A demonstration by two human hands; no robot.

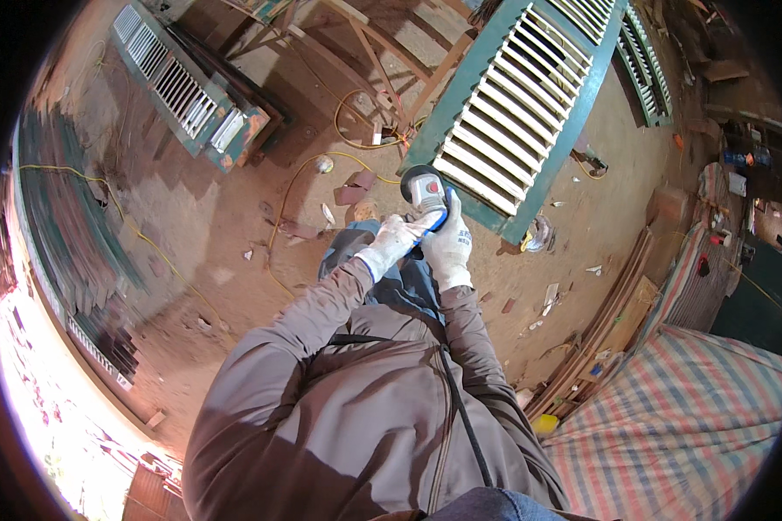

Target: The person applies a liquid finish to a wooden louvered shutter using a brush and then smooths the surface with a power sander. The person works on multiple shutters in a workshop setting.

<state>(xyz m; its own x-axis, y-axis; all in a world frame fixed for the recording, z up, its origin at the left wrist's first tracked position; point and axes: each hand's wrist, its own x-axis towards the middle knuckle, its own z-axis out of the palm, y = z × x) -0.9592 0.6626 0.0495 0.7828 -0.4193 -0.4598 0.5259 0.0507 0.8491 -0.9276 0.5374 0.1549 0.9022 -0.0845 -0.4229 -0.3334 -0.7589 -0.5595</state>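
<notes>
One grinder [426, 189] sits clamped between both gloved hands, left hand [394, 242] and right hand [449, 246] wrapped together around it. Just beyond them leans one green shutter [517, 113]; two more shutters lie farther off, one [182, 87] to the left, one [645, 62] to the right.

1. There is one view only, from a camera on the person's head, looking steeply down over the grey jacket [365, 417] to the dirt floor [235, 226].
2. It sits close to the torso, and both forearms enter from the lower edge.
3. The fisheye lens bends the green louvred shutter [517, 113] ahead and the striped mattress [686, 425] at lower right, and a dark rim rings the frame.
</notes>
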